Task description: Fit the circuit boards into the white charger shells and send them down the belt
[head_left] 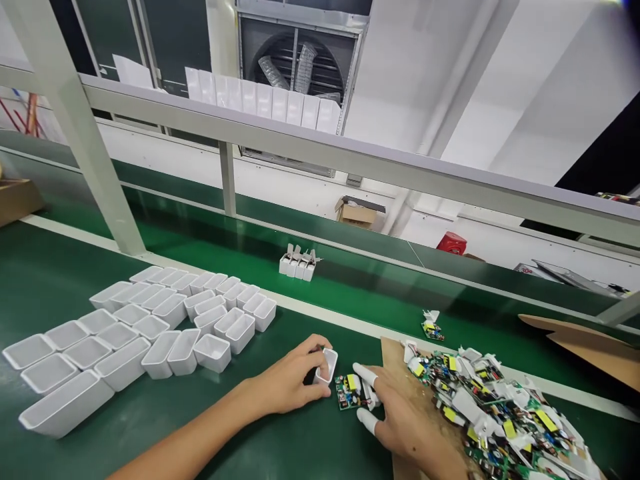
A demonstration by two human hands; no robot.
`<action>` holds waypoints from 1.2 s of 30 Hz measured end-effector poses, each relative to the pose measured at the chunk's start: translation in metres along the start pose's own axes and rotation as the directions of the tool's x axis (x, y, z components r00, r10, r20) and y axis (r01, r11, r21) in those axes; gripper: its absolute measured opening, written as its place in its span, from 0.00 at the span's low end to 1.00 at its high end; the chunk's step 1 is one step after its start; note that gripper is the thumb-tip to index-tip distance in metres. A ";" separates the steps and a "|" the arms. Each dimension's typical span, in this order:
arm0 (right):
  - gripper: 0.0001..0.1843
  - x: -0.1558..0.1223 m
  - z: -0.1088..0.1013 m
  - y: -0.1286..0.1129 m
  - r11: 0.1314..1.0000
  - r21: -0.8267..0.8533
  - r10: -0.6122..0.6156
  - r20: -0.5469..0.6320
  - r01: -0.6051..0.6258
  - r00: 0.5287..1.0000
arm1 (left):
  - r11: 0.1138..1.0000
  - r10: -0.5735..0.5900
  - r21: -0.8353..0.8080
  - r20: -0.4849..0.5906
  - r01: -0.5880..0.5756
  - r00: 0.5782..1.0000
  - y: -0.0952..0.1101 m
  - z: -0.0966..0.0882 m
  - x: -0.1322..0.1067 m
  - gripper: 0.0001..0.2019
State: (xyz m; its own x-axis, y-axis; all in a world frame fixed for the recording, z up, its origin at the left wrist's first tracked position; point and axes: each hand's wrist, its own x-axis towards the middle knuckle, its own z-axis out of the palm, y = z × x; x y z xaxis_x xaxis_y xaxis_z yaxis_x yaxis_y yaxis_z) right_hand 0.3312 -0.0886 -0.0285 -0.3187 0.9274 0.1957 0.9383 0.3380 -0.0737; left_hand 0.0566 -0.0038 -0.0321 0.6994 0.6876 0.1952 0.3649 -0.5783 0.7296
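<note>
My left hand (295, 377) is closed on a small white plastic case (327, 365), its open mouth turned up and toward the right. Close to that case is a green circuit board (349, 392) with a yellow-wrapped part and a white piece at its right end. My right hand (400, 407), with white covers on two fingertips, has its fingers around that white end; the exact contact is partly hidden. To the left, several open white cases (120, 337) stand grouped in rows on the dark green bench (240, 440).
At right, a heap of circuit boards (500, 413) lies on cardboard (393, 353). Beyond a pale strip, the green belt (350, 293) carries filled white cases (297, 267) and a loose board (433, 328). A metal frame (107, 167) rises at left, its rail crossing above.
</note>
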 end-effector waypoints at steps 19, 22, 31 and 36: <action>0.29 0.000 0.029 0.005 0.929 0.365 0.182 -0.326 -0.054 0.928 | 0.966 -0.224 -0.139 -0.008 0.220 0.975 -0.017 -0.001 -0.013 0.71; 0.29 0.002 0.036 0.001 0.887 0.458 0.257 -0.390 -0.056 0.884 | 0.947 -0.216 -0.199 0.179 0.251 0.960 -0.012 -0.011 -0.014 0.63; 0.34 -0.006 0.020 -0.025 0.911 0.386 0.071 -0.491 0.144 0.868 | 0.999 0.037 -0.022 -0.089 -0.039 0.995 -0.002 0.010 -0.004 0.34; 0.36 -0.001 0.020 -0.028 0.941 0.258 -0.075 -0.473 0.220 0.878 | 0.998 0.067 -0.004 -0.083 -0.067 0.994 -0.009 0.014 -0.008 0.37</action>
State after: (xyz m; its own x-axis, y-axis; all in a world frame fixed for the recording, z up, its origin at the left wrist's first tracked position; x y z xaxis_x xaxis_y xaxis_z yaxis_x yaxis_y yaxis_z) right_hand 0.3024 -0.0955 -0.0461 -0.2870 0.7129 0.6399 0.7781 0.5631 -0.2783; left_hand 0.0565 -0.0103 -0.0495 0.6686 0.6816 0.2975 0.3146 -0.6217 0.7173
